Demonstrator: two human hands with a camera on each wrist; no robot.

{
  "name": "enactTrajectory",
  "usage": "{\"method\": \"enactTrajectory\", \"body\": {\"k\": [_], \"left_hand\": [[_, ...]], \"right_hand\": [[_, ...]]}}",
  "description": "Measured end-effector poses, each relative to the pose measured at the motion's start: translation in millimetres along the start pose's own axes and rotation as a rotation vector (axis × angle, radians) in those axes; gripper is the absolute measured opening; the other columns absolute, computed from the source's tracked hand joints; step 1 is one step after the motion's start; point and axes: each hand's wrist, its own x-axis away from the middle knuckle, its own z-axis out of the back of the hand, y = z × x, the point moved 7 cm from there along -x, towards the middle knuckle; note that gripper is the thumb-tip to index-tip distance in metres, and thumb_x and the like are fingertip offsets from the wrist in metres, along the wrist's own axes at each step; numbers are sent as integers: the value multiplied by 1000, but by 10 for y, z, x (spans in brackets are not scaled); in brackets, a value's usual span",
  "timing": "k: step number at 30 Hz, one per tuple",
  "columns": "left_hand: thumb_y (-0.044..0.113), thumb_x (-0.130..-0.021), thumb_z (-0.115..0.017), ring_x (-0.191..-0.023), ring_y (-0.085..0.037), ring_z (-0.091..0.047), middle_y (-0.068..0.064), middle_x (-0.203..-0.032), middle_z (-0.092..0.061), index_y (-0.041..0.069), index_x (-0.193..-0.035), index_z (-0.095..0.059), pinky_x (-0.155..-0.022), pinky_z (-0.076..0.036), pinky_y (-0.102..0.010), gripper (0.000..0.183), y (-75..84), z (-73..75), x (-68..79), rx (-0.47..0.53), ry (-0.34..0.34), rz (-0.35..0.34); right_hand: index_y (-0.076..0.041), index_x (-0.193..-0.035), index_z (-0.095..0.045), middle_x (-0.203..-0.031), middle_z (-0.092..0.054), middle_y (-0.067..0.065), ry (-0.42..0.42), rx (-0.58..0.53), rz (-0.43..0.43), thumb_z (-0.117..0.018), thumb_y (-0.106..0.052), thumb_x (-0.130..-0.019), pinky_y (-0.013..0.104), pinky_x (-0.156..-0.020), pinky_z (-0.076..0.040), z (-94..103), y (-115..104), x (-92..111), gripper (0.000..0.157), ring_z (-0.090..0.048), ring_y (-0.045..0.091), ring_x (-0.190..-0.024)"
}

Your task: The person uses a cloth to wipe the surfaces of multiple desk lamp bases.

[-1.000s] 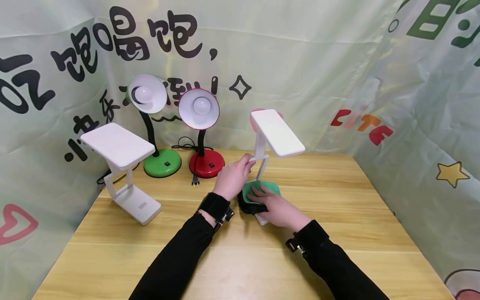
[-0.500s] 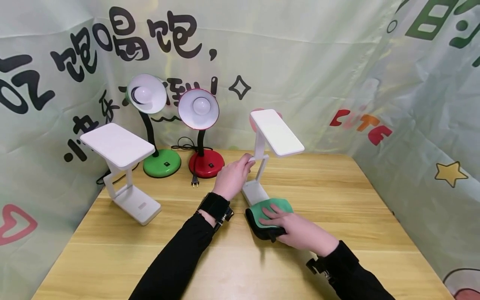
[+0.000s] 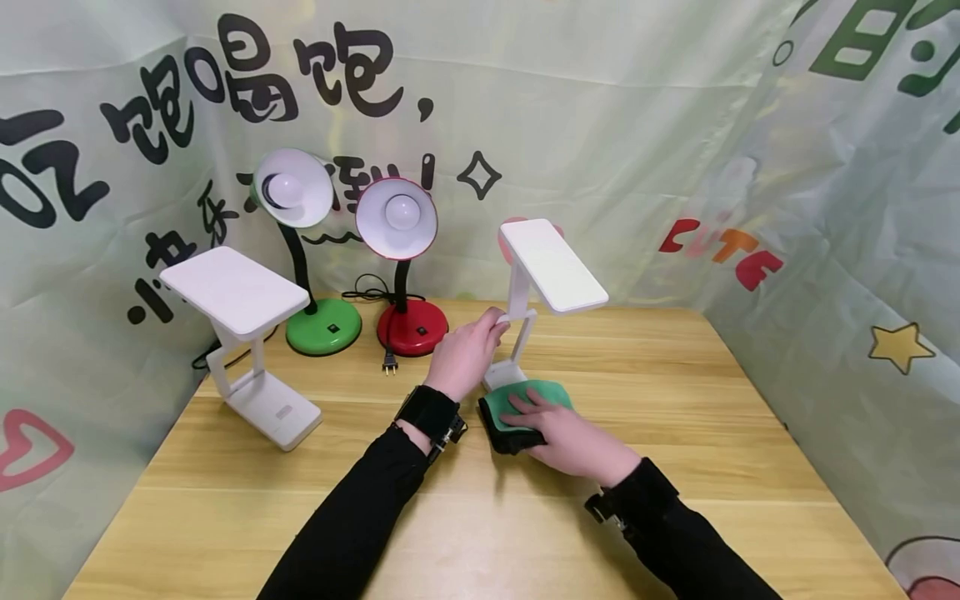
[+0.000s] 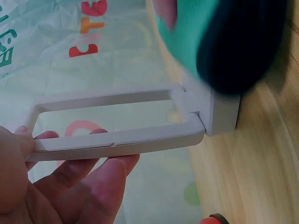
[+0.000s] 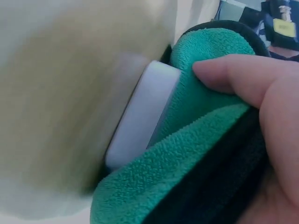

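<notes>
A white folding desk lamp (image 3: 553,265) stands right of centre in the head view. My left hand (image 3: 465,354) grips its bracket, with the fingers and thumb around one bar (image 4: 117,143) in the left wrist view. My right hand (image 3: 573,443) holds a folded green and black cloth (image 3: 557,393) against the lamp's base (image 3: 504,373), covering the near part of it. In the right wrist view, the thumb (image 5: 229,74) presses into the green side of the cloth, beside the white end of the base (image 5: 145,112).
A second white desk lamp (image 3: 277,410) stands at the left on the wooden table (image 3: 465,533). Behind are a green lamp (image 3: 324,327) and a red lamp (image 3: 412,327), with a black cord and plug (image 3: 389,363) near the red base. Printed curtains (image 3: 600,125) enclose the back and sides.
My right hand has drawn the cloth along the lamp's base towards me, then moved it partway back up and left. My left hand has kept its grip on the bracket.
</notes>
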Motion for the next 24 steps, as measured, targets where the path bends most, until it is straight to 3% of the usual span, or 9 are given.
{"method": "enactTrajectory", "body": {"k": [5, 11, 17, 24], "left_hand": [[43, -106, -39, -68, -15, -65, 6, -89, -71, 27, -121, -51, -45, -39, -28, 25, 16, 10, 6, 6, 5, -4], [48, -105, -33, -64, -13, -62, 8, -88, -69, 28, -122, -50, -44, -38, -28, 31, 1, 1, 2, -9, 5, -5], [51, -104, -29, -64, -11, -61, 9, -89, -68, 29, -122, -49, -44, -39, -27, 35, -7, -10, -7, -6, -5, 2], [52, -104, -29, -59, -12, -57, 10, -84, -63, 28, -122, -50, -43, -39, -27, 37, -19, -10, -18, -19, 0, 0]], "right_hand": [[-13, -138, -57, -155, -40, 16, 23, -4, -18, -66, -16, -90, 55, -115, -32, -17, 75, -247, 49, -25, 46, -148], [-14, -138, -57, -154, -41, 15, 52, -9, -8, -63, -23, -94, 53, -116, -32, -4, 105, -353, 45, -26, 44, -148], [-11, -135, -60, -155, -40, 15, 22, -35, 14, -67, -16, -88, 56, -116, -30, 7, 70, -201, 48, -26, 43, -148], [-20, -134, -61, -155, -42, 8, -52, -17, -13, -71, -20, -88, 55, -113, -35, -3, 14, 134, 47, -28, 40, -148]]}}
